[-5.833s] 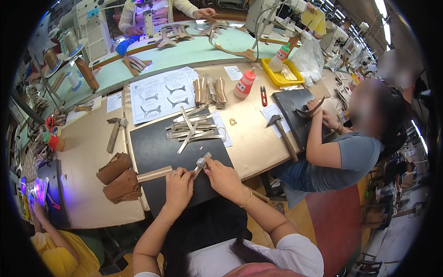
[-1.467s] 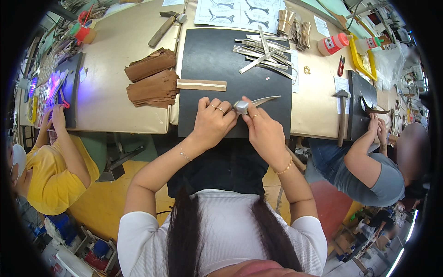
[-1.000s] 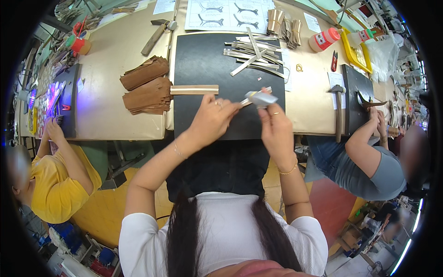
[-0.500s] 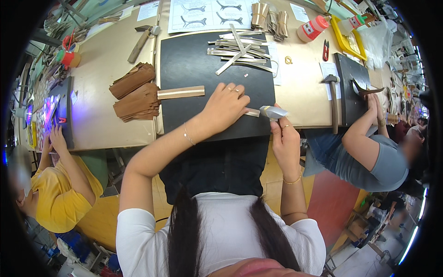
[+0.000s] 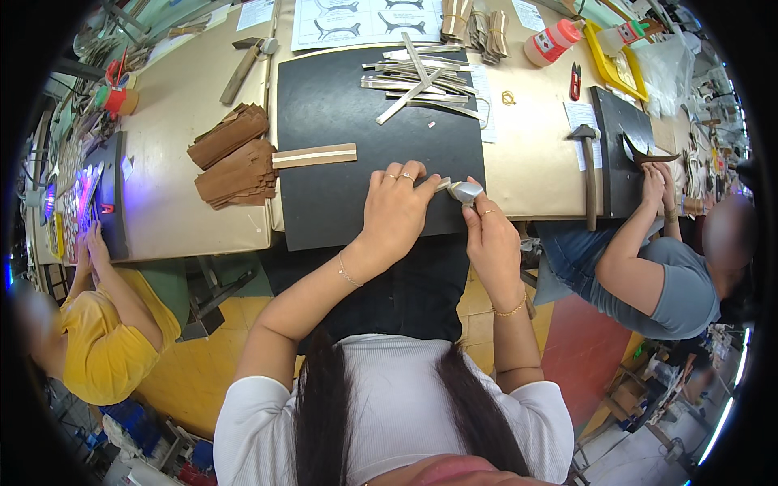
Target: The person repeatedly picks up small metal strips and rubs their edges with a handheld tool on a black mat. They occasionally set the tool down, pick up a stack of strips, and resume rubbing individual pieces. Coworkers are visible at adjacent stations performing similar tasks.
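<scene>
My left hand point(image 5: 395, 206) is over the black work mat point(image 5: 324, 219), its thumb and fingertips closed on a short, narrow, light strip point(image 5: 443, 185). Most of that strip is hidden under the fingers. Just to its right, my right hand point(image 5: 494, 239) grips a hammer point(image 5: 465, 192) close to its silver head, which is tilted beside the strip's end. The hammer's handle is mostly hidden by the hand and wrist. Left of my left hand lies a brown strip with a pale centre band point(image 5: 316, 155), reaching from a stack of brown strips point(image 5: 237, 174).
A pile of pale strips point(image 5: 421, 85) lies on the mat's far part. Another hammer point(image 5: 247, 69) rests far left, one more point(image 5: 587, 174) on the right. Beyond are a red-labelled bottle point(image 5: 551, 43), red snips point(image 5: 575, 81) and a yellow tray point(image 5: 617, 65). People work on both sides.
My left hand has moved slightly down and its fingers have drawn in around the strip. My right hand has brought the hammer head slightly left, beside the strip's end.
</scene>
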`<state>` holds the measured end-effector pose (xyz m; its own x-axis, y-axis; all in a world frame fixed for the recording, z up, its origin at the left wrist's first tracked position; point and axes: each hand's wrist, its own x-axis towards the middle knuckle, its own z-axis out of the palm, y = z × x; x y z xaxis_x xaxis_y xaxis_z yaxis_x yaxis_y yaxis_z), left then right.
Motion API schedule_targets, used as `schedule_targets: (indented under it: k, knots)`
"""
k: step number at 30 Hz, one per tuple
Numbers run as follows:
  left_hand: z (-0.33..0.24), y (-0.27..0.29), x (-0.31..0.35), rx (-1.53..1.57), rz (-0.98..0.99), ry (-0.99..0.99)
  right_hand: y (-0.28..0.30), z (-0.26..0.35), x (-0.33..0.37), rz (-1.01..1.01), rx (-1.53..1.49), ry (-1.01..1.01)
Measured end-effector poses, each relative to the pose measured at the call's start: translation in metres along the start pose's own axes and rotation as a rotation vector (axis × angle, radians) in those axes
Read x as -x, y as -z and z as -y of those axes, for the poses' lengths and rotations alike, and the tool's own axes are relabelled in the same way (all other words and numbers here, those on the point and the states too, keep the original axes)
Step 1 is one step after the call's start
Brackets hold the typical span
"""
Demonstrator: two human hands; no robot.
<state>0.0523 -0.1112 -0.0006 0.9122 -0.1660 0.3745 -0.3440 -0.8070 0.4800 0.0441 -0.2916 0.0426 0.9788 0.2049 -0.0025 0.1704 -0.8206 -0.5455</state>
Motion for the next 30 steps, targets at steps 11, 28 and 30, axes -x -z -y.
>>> schedule_targets:
  k: [11,28,30]
  knots:
    - [-0.005,0.005,-0.002,-0.195,0.086,-0.156,0.001,-0.005,-0.004,-0.021,0.010,0.039]
    - [-0.021,-0.002,-0.004,-0.356,0.129,-0.186,0.005,0.003,-0.015,-0.067,0.005,0.089]
    - [-0.023,-0.003,-0.006,-0.357,0.092,-0.196,0.004,0.004,-0.017,-0.075,0.001,0.111]
